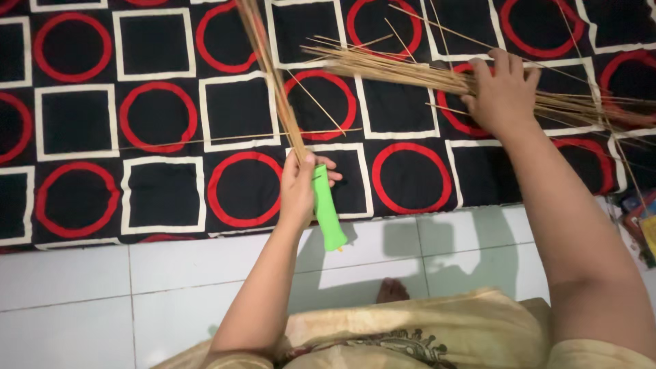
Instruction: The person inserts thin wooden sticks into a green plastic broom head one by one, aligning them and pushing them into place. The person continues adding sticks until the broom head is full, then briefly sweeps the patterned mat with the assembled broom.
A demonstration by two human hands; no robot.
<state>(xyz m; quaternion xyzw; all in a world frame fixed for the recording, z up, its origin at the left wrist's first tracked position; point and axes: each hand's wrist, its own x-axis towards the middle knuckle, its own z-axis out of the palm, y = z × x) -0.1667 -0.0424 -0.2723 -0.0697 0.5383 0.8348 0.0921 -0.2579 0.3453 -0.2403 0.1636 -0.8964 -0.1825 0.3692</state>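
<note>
Pretty even indoor light is falling from above, leaning cool and bluish. The green handle (328,212) is throwing a soft grey shadow onto the white floor tiles (82,301). Slight softness is smearing the thin sticks (410,72), and no harsh glare is showing.

Two hands in view: left hand (298,188), right hand (501,96).

One bright green plastic handle (327,213), in the left hand.

Thin tan broom sticks: too many to count singly. Two gatherings: one tight bundle (270,68) rising from the green handle, one loose spread pile (403,68) to the right of the handle, under the right hand. A few single strays (239,137) lie around the handle; number unclear.

One black cloth with red circles and white squares (157,116) beyond the handle.

One white tiled floor (137,287) nearer than the handle.
</note>
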